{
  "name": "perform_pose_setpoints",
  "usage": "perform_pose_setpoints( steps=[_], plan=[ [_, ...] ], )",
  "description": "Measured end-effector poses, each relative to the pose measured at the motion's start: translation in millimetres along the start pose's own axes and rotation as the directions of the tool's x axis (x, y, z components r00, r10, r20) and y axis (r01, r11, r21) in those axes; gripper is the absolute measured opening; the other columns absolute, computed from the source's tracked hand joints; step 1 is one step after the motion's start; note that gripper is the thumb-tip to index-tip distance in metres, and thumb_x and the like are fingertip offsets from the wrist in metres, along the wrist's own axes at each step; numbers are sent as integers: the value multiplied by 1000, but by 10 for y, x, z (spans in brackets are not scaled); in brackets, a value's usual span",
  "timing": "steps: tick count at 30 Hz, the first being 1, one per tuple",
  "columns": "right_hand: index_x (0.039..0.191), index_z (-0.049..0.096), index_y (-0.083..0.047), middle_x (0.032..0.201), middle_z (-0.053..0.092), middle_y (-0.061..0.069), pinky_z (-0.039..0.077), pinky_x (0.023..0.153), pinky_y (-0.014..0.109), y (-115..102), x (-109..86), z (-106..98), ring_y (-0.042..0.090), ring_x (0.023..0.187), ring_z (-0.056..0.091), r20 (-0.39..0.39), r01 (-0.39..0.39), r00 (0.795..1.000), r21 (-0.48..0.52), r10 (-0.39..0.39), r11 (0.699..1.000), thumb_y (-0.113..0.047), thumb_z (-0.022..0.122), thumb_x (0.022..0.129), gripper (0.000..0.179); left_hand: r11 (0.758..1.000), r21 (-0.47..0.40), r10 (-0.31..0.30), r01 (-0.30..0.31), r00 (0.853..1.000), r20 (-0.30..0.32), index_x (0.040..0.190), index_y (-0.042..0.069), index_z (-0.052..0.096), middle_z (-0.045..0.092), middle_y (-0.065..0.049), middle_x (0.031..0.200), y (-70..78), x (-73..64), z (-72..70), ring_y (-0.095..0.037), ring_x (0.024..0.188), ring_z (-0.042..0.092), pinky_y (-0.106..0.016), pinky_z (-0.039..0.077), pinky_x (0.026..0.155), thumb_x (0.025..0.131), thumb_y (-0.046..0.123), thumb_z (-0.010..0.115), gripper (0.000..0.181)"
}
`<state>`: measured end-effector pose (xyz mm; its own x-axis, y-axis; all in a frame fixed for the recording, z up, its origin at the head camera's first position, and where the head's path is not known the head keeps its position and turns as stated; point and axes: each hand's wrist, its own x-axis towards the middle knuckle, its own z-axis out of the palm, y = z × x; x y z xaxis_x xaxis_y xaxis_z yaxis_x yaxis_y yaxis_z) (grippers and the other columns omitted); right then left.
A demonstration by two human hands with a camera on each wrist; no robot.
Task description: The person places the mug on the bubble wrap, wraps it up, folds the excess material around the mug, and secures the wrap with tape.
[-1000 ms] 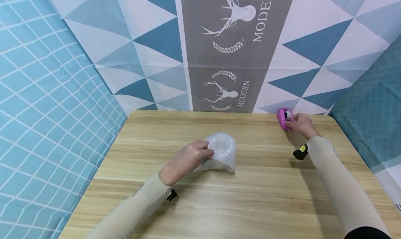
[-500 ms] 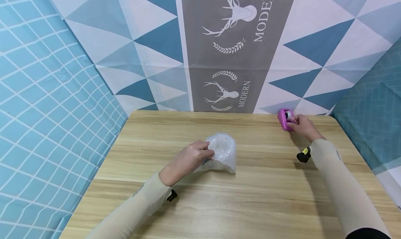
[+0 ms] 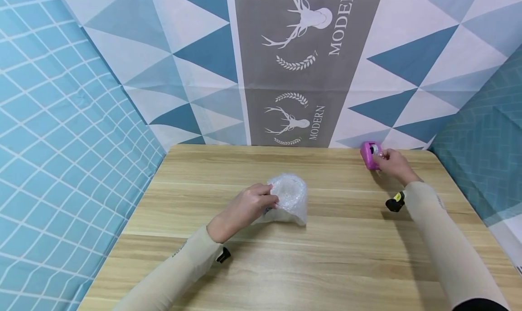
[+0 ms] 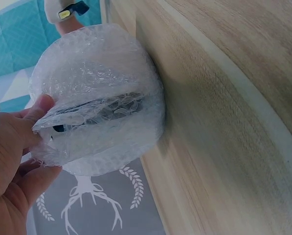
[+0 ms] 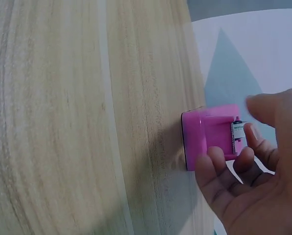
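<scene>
A bubble-wrapped bundle, round and pale, stands near the middle of the wooden table. Its wrap hides most of what is inside. My left hand pinches the loose flap of bubble wrap between thumb and fingers. At the table's far right a pink tape dispenser lies with its roll showing. My right hand is at the dispenser, fingers bent over its near side. In the right wrist view a gap shows between thumb and index finger; whether any tape is held there cannot be made out.
The wooden table ends at a patterned back wall cloth. Blue grid cloth hangs at the left, and a teal cloth at the right. The dispenser stands close to the back edge.
The right hand has shifted only slightly at the tape dispenser, its fingers changing position a little. The left hand and the wrapped bundle have stayed in place.
</scene>
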<state>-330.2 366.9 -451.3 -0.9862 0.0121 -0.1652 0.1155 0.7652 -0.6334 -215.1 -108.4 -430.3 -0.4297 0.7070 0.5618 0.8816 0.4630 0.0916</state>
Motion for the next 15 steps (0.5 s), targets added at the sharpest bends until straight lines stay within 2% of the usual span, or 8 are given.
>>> perform_pose_setpoints(
  steps=[2, 4, 9, 11, 15],
  plan=[
    [132, 45, 9, 128, 50, 31, 53, 90, 43, 4, -15, -7, 40, 110, 52, 11, -23, 1000, 23, 22, 999, -56, 38, 106, 71, 1000, 1, 1, -1, 1000, -2, 91, 9, 78, 66, 0, 86, 2, -1, -1, -12, 84, 66, -19, 59, 77, 87, 11, 81, 5],
    [132, 46, 9, 128, 50, 31, 50, 95, 47, 17, -17, -12, 41, 112, 50, 9, -25, 1000, 35, 24, 999, -55, 42, 106, 70, 1000, 6, 0, 0, 1000, -2, 91, 9, 78, 65, 0, 85, 4, -1, -1, -12, 83, 66, -20, 59, 77, 88, 11, 81, 5],
    [112, 54, 5, 113, 55, 25, 50, 84, 35, 35, -15, -8, 36, 103, 51, -44, 27, 999, -10, -27, 1000, -39, 59, 104, 45, 1000, 13, 3, -3, 1000, -8, 90, 9, 78, 63, 1, 83, 5, -1, 0, -11, 80, 63, -19, 58, 75, 87, 11, 82, 6],
    [111, 54, 4, 111, 55, 24, 51, 81, 31, 36, -21, -3, 35, 101, 52, -56, 34, 998, -22, -36, 999, -38, 59, 104, 43, 1000, 12, 4, -3, 1000, -8, 90, 8, 78, 63, 1, 83, 5, -2, 0, -11, 79, 63, -19, 58, 75, 86, 11, 82, 6],
    [124, 52, 8, 120, 55, 28, 52, 86, 37, 38, -29, -3, 38, 106, 54, -38, 9, 999, 0, -9, 1000, -55, 45, 105, 65, 1000, 16, 7, -7, 1000, -8, 91, 9, 78, 62, 1, 82, 6, -2, 3, -11, 78, 62, -19, 58, 74, 87, 11, 82, 6]
  ],
)
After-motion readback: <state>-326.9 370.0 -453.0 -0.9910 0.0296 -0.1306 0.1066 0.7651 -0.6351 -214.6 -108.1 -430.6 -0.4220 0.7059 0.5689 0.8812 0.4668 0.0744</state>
